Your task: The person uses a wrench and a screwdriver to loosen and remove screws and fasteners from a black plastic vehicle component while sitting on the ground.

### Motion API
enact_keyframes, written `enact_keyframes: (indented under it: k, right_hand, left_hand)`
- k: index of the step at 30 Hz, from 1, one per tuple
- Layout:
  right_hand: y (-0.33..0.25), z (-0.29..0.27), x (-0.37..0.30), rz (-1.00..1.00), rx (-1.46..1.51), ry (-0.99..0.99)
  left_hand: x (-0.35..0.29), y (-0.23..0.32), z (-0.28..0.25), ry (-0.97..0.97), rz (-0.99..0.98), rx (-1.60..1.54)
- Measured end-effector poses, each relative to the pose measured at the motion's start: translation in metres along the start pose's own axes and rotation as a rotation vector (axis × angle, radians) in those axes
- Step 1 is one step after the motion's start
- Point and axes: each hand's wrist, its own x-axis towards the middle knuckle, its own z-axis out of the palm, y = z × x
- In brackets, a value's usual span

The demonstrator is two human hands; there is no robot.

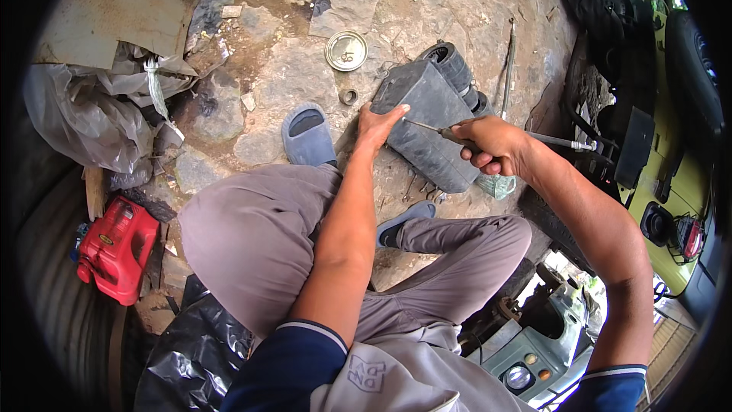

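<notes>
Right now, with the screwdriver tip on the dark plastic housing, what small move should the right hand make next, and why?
Probably press the screwdriver tip a little further in toward the left hand's side. The right hand grips its handle, the shaft lies almost flat on the grey plastic housing, and the left hand braces the housing's edge right by the tip, so the push should be short and controlled.

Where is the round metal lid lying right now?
In the head view, the round metal lid lies on the stone ground at upper centre, just beyond the dark plastic housing and above a small ring.
</notes>
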Motion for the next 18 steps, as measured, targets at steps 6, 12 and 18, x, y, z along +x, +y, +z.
enact_keyframes:
  k: [6,12,18]
  right_hand:
    - [0.021,0.010,0.015,-0.519,-0.742,0.319]
    - [0.009,0.018,0.001,-0.588,-1.325,0.299]
    - [0.030,0.009,-0.016,-0.686,-1.630,0.425]
  left_hand:
    - [-0.011,0.012,0.008,0.031,-0.031,0.070]
    - [-0.008,0.014,0.008,0.053,-0.035,0.082]
    - [-0.013,0.015,0.014,0.067,-0.066,0.021]
